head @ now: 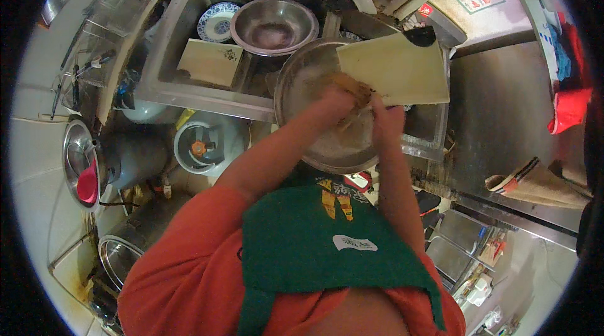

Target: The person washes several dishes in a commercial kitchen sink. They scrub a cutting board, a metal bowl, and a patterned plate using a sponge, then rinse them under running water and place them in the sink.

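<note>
A large round metal basin (325,147) rests over the front of a steel double sink (217,105). My left hand (340,99) is above the basin, its fingers on a brownish, blurred thing (353,85), perhaps a scrubbing pad or cloth. My right hand (388,116) is at the lower left corner of a cream-coloured rectangular plate (401,69), its fingers gripping that edge. The plate is tilted over the basin's right side and the right sink bowl. Behind the basin stands a steel mixing bowl (276,29), next to a blue-and-white patterned plate (217,22) and a cream square plate (212,60).
A steel counter (500,114) with a brown cloth (542,187) lies to the right. At left are wire racks (108,15), a gas cylinder (226,138) and a metal bowl with a pink ladle (88,184). Utensils stand along the sink's back edge.
</note>
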### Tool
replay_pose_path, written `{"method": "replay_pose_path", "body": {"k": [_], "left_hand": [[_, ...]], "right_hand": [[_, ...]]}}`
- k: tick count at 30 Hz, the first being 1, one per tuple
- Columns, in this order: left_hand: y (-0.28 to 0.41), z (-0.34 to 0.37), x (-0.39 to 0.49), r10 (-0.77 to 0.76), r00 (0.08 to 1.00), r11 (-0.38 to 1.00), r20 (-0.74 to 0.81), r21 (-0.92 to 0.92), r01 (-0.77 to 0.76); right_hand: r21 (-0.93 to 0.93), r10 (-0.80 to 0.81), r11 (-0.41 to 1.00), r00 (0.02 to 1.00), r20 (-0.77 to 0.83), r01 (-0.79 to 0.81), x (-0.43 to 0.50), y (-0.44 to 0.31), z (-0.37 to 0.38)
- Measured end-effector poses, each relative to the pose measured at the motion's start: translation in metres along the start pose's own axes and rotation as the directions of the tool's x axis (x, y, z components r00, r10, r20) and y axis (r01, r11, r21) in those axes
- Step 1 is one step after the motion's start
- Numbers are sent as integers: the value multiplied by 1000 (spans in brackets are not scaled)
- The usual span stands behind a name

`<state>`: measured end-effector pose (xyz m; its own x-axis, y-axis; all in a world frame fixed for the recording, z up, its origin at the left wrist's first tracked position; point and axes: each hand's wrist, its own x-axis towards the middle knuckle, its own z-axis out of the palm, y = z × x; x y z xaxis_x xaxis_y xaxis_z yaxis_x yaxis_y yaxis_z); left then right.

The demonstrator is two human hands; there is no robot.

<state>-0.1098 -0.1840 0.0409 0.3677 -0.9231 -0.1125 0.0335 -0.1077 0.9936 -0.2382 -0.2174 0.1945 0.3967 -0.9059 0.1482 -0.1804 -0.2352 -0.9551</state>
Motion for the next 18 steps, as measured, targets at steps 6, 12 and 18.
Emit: {"method": "replay_pose_path", "body": {"k": [6,12,18], "left_hand": [[69,0,-39,-42,981,994,-190,-109,22],[77,-42,-30,-11,953,999,-301,48,27],[56,-40,-20,-75,994,952,81,301,47]], "right_hand": [[-177,73,981,997,-34,-78,-9,27,3],[-286,134,952,989,71,-108,-3,-3,-26],[-387,183,919,953,241,-79,10,-33,-35]]}}
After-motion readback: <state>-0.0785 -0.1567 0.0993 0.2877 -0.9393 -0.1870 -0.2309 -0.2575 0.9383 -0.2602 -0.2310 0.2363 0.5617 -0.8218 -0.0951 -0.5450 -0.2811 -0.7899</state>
